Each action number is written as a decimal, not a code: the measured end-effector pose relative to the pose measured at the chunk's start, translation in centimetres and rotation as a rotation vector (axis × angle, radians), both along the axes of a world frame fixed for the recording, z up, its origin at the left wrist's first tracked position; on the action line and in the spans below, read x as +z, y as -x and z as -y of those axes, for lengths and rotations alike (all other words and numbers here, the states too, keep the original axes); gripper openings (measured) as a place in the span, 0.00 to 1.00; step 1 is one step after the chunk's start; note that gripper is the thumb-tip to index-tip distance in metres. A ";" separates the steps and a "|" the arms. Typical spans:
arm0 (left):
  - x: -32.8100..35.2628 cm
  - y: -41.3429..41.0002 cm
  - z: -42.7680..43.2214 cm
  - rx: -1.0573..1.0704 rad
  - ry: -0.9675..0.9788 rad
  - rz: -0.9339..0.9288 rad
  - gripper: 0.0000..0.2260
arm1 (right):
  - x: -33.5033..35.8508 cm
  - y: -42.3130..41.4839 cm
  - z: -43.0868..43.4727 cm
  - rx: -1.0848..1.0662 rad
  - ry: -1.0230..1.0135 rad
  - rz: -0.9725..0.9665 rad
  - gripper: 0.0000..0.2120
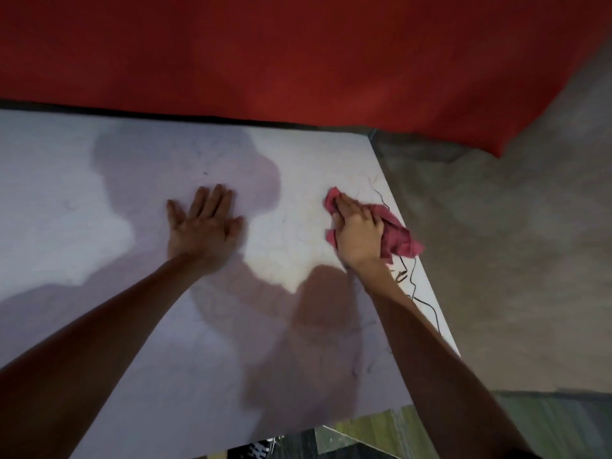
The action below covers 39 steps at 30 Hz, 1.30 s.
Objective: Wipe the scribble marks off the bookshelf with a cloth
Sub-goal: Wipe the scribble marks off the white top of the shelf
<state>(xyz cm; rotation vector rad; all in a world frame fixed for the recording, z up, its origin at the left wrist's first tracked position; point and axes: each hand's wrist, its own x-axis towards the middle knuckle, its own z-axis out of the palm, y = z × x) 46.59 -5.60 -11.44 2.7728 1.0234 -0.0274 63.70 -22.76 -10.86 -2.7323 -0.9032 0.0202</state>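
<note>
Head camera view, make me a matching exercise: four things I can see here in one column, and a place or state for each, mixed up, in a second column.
Column one
1. left hand
2. right hand
3. cloth
4. scribble marks

Column two
A. black lines near the right edge of the bookshelf
B. lies flat, fingers spread, on the bare white surface
C. presses down on the cloth with straight fingers
D. pinkish red, bunched up under a hand

Pairs: 1-B, 2-C, 3-D, 4-A

Left hand (203,226) lies flat and spread; right hand (356,230) presses down flat.
</note>
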 end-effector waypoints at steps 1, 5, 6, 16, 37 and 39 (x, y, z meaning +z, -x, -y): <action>-0.1 0.0 0.0 -0.003 -0.006 0.005 0.26 | -0.3 2.0 1.9 0.012 -0.035 0.049 0.22; -0.2 0.0 0.0 0.003 -0.006 0.024 0.31 | -1.4 10.4 10.1 0.102 -0.153 0.136 0.22; -0.2 -0.1 0.0 0.006 0.002 0.026 0.33 | -1.5 11.4 11.2 0.113 -0.166 0.156 0.21; -0.1 -0.1 -0.2 -0.004 0.001 0.016 0.36 | 1.2 -1.4 -1.4 -0.037 -0.017 -0.037 0.20; -0.2 0.1 -0.1 -0.007 0.002 0.016 0.34 | -0.2 0.7 3.6 -0.135 -0.068 0.006 0.23; -0.3 0.0 -0.1 0.001 0.006 0.014 0.34 | -0.5 5.1 7.5 -0.087 -0.137 0.098 0.23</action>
